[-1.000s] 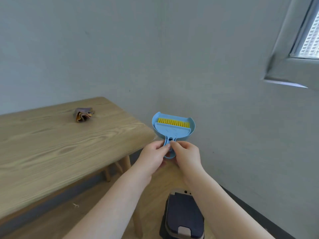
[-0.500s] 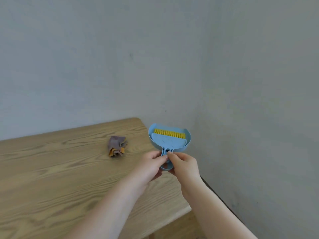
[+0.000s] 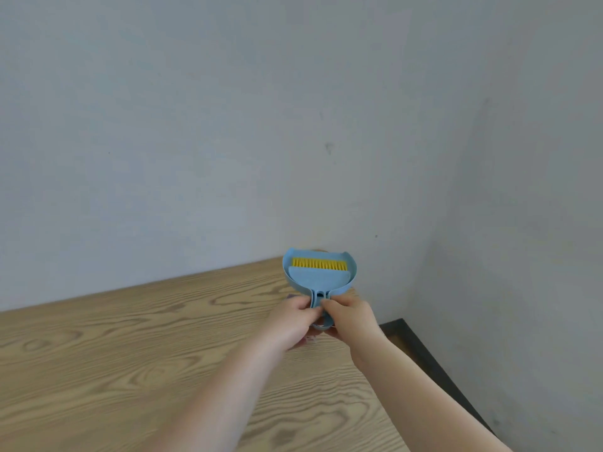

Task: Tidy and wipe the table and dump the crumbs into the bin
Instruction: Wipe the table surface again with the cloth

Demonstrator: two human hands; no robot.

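Here, one blue dustpan (image 3: 318, 277) is held up over the far right corner of the single wooden table (image 3: 137, 347), its pan tilted toward the camera so the inside shows. One small blue brush (image 3: 319, 271) sits nested in the pan, with one strip of yellow bristles (image 3: 318, 263) running along its upper edge. The two handles lie stacked together, and both hands meet there — the left hand (image 3: 291, 321) pinches the handles from the left, finger and thumb curled onto the plastic, while the right hand (image 3: 350, 316) grips them from the right with its fingers wrapped around. The looped end of the handle pokes out below, between the two hands. Two bare forearms reach in from the bottom edge. Behind the table stand two pale grey walls (image 3: 195, 125) meeting in a corner at right, and a dark baseboard strip (image 3: 424, 350) runs along the foot of the right-hand wall, beside the table's end.
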